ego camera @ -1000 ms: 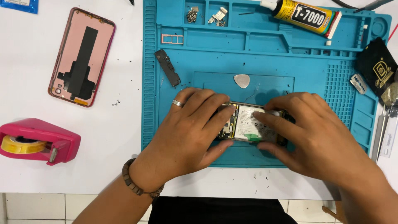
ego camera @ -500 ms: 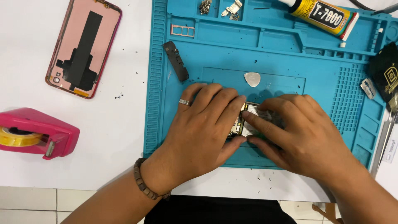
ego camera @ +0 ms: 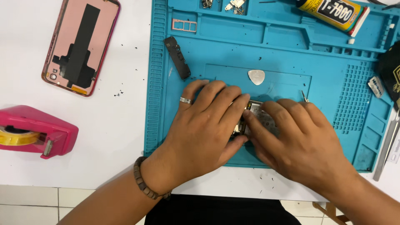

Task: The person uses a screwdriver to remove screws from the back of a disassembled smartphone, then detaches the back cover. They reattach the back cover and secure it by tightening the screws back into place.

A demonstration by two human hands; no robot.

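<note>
Head view: both hands down on the blue repair mat [ego camera: 333, 83], crowded together over one small device.
Left hand [ego camera: 204, 125]: ringed, beaded bracelet at the wrist, fingers curled over the opened phone body [ego camera: 260, 114], gripping its left side.
Right hand [ego camera: 304, 141]: fingers bent, pressing and holding the phone's right side.
Phone body: mid-mat, mostly hidden under the hands.
Nearby: white triangular pick [ego camera: 256, 77] just above; black strip part [ego camera: 177, 57] up-left.
Off the mat: pink back cover [ego camera: 81, 46], pink tape dispenser [ego camera: 35, 131].
</note>
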